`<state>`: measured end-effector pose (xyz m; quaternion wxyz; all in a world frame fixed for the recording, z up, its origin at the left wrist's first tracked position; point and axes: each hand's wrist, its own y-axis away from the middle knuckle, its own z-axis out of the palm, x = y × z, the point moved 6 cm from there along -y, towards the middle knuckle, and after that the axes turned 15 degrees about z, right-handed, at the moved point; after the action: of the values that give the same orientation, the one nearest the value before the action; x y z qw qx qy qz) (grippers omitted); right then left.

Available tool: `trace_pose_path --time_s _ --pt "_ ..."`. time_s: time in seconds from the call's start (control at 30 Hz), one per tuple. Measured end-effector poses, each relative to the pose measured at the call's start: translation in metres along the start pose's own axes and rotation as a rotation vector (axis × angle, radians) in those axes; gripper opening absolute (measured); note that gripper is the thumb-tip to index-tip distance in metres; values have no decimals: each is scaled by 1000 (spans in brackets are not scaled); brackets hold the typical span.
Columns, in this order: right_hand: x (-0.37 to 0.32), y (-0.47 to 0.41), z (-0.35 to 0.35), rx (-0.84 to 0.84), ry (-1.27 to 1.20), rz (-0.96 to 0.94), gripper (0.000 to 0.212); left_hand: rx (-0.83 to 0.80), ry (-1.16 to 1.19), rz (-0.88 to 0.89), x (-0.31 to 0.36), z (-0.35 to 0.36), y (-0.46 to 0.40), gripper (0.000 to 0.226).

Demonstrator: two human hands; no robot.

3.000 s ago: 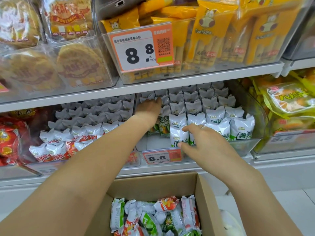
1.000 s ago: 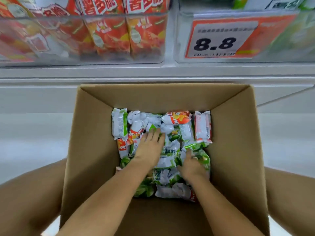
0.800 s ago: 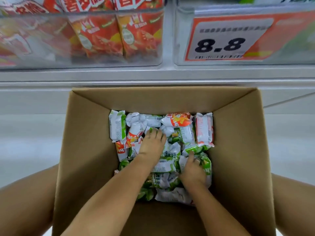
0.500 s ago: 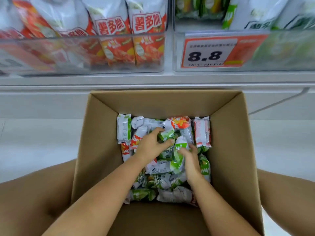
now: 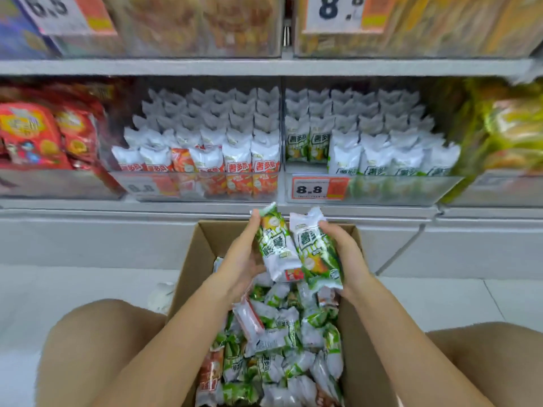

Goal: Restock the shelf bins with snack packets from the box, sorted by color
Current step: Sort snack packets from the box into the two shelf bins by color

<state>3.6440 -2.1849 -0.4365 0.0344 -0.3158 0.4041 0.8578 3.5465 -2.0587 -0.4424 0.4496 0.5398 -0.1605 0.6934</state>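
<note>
Head view: both hands (image 5: pixel 244 259) grip green packets (image 5: pixel 276 248).

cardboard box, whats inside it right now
The cardboard box holds a loose heap of green snack packets with a few red packets mixed in. Its bottom is covered by the heap.

Left grip (image 5: pixel 244 259) and right grip (image 5: pixel 346 254), raised over the box (image 5: pixel 191 259), each hold one green packet: left packet (image 5: pixel 274 245), right packet (image 5: pixel 318 254), side by side, touching. Box: loose green and red packets (image 5: pixel 279 348), mixed. Shelf (image 5: pixel 264 67) behind: red bin (image 5: pixel 199 186) left, green bin (image 5: pixel 396 188) right with an 8.8 tag (image 5: pixel 318 188).
</note>
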Motion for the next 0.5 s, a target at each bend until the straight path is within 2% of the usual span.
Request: trace_pose_path --time_s 0.07,0.13,0.2,0.23,0.33,0.43,0.5 --pt "-14 9 4 33 36 -48 31 -74 60 14 18 21 13 65" --pt "-24 19 10 67 123 -59 52 -132 78 30 32 37 24 61" --pt "-29 23 11 110 194 -70 76 -170 80 37 40 47 30 68" --pt "-32 24 11 102 209 -83 80 -195 71 40 44 50 32 67" --pt "-44 35 20 109 263 -124 72 -226 -20 84 64 63 41 40" --pt "-70 46 32 109 292 -198 55 -208 -66 92 78 65 39 46" --pt "-96 50 37 145 342 -276 70 -203 -13 47 83 63 33 50"
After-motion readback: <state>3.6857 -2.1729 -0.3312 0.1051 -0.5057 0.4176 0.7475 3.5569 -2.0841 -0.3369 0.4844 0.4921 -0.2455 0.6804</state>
